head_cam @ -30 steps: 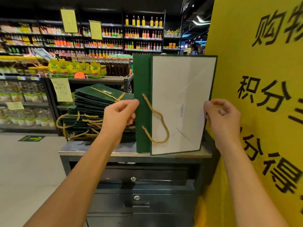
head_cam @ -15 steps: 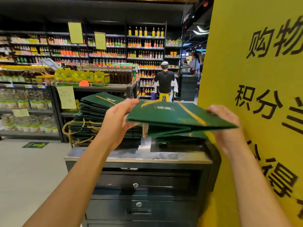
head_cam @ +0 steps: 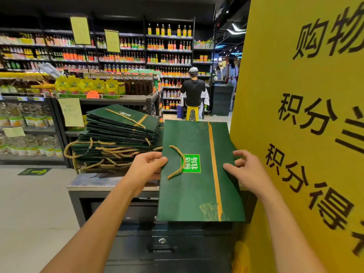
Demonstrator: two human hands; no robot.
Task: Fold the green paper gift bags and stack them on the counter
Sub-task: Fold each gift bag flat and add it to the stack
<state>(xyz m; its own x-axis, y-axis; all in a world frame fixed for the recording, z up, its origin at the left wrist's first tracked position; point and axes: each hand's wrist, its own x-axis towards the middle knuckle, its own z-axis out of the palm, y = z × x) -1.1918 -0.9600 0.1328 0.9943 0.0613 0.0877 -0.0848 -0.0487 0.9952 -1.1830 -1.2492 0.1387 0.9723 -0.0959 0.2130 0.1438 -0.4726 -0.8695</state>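
Holding a flat green gift bag point(head_cam: 190, 196) over the near edge of the bench point(head_cam: 102, 183).
The left hand point(head_cam: 146, 168) pinches its left edge, the right hand point(head_cam: 249, 173) grips its right edge; a stack of folded bags point(head_cam: 118, 133) sits on the bench just left.

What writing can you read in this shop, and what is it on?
"购物": top of the yellow sign, cut at the edge.
"积分": middle of that sign; next character cut off.
"积分得": lower on it.
Label on the bag: sideways white characters, too blurred.
Notes, shelf tags, bottles: unreadable.
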